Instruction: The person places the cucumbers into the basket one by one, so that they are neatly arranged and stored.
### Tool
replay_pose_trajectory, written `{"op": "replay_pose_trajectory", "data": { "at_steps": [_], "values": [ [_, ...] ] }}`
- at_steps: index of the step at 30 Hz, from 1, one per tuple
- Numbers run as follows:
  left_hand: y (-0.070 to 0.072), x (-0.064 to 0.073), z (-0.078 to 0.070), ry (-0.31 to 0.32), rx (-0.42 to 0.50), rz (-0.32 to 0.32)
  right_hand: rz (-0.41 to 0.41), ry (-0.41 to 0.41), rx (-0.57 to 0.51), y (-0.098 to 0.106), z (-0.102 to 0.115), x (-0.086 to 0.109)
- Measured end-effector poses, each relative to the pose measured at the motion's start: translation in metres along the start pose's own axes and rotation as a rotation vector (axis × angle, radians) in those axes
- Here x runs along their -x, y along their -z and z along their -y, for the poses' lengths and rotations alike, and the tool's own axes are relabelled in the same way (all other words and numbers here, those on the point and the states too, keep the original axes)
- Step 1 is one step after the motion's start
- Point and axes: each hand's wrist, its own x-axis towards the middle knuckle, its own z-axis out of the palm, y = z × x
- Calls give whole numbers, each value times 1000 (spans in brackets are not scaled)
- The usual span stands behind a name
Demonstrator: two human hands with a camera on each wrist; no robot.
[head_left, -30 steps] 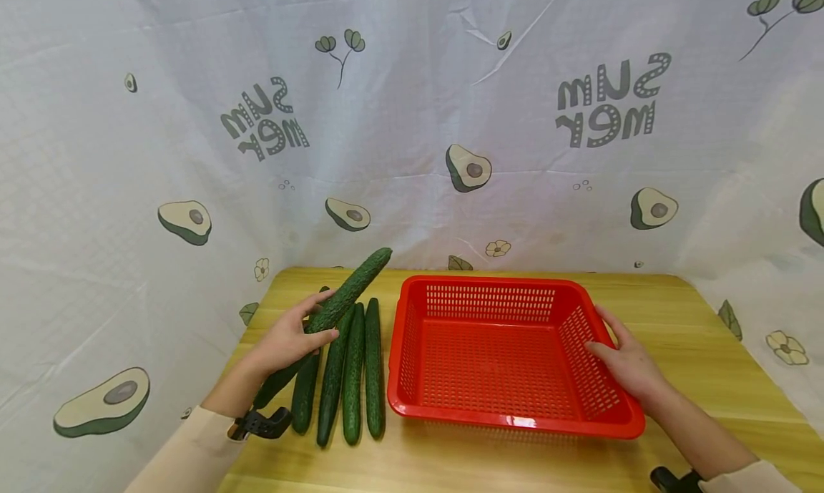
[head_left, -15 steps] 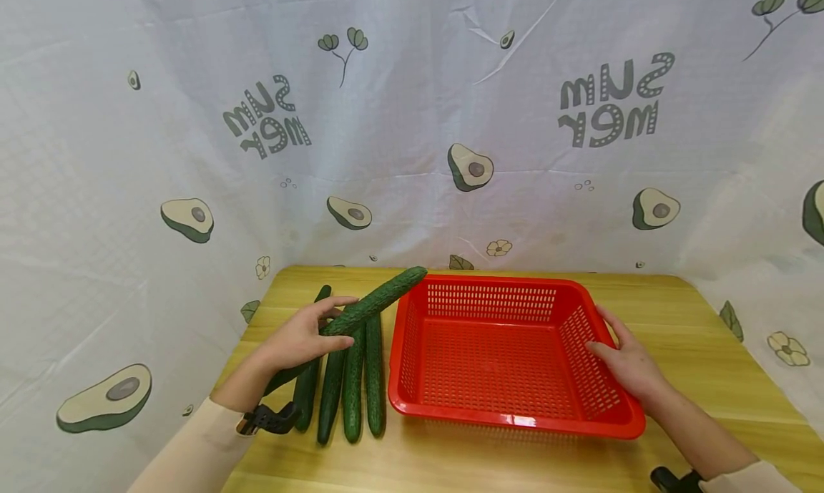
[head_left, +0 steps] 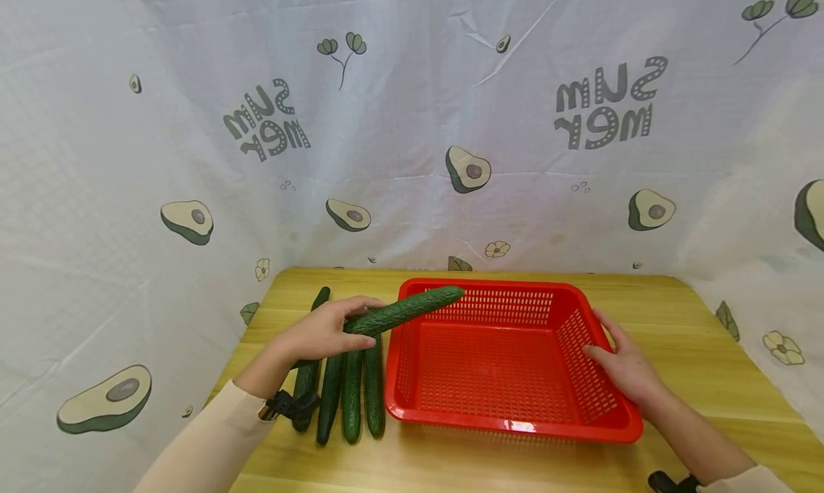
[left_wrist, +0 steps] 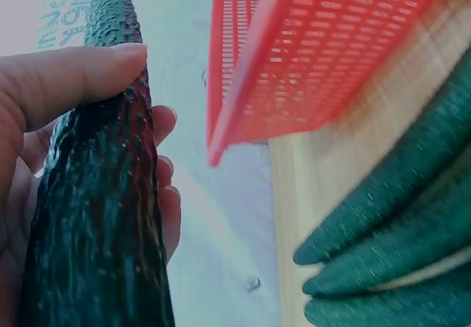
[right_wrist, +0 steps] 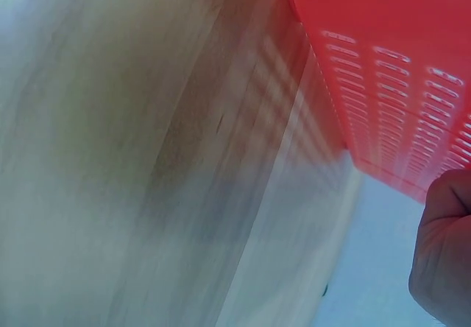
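My left hand [head_left: 325,332] grips a dark green, bumpy cucumber [head_left: 418,307] above the table, its far tip over the left rim of a red plastic basket [head_left: 502,427]. The left wrist view shows the thumb [left_wrist: 110,73] across the top of this cucumber [left_wrist: 96,209] and fingertips curled round its far side. My right hand [head_left: 627,371] holds the basket's right rim, thumb on the inner side and fingers outside. In the right wrist view only part of that hand [right_wrist: 445,257] shows beside the perforated basket wall [right_wrist: 397,84]. Nothing lies in the basket.
Several cucumbers [head_left: 351,407] lie side by side on the wooden table [head_left: 450,468], left of the basket and partly under my left hand. A pale cloth with avocado prints [head_left: 399,121] hangs behind the table and along its sides.
My left hand has carried the cucumber rightward, from over the row of cucumbers to the basket's left rim, its tip swinging down toward level. The right hand and basket have stayed put.
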Motion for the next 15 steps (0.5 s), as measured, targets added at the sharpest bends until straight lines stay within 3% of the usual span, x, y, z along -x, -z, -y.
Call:
{"op": "replay_pose_trajectory", "data": {
  "at_steps": [10, 15],
  "values": [
    [-7, -42, -26, -68, -218, 45, -3, -17, -2, -2, -1, 3],
    [-14, -61, -35, -78, -260, 69, -9, -30, 7, -3, 1, 4]
  ]
}}
